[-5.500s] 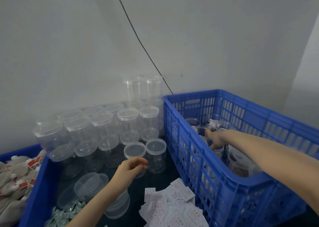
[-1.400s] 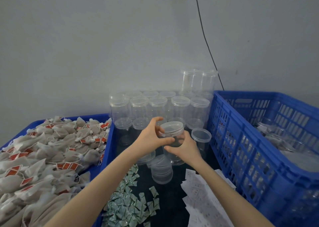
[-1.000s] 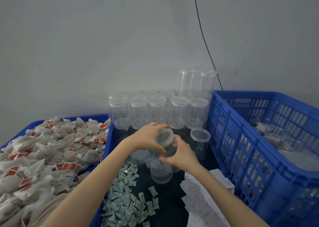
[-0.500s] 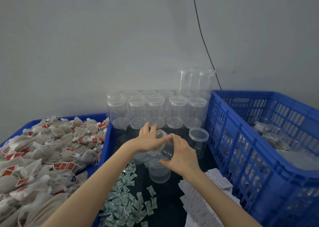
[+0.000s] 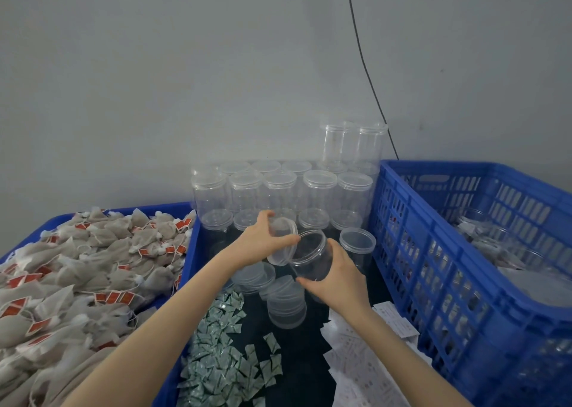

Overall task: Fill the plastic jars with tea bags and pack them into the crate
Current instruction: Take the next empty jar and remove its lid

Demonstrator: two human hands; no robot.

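Lid's off now: half a second ago the left hand was flat over the jar's mouth, and now it's got the lid pulled clear, tipped up on edge and just left of the rim. Fingers are curled around the lid's edge, thumb on the near side. Right hand wraps the jar from the near right, fingers round the body, and the jar leans with its open mouth tilted left and far. It's held up over the dark surface in the middle, between the tea bags in the left bin and the blue crate on the right. Filled jars sit inside the crate. Rows of empty lidded jars are stacked against the far wall. Loose lids lie just below the hands, green sachets near left, white slips near right.
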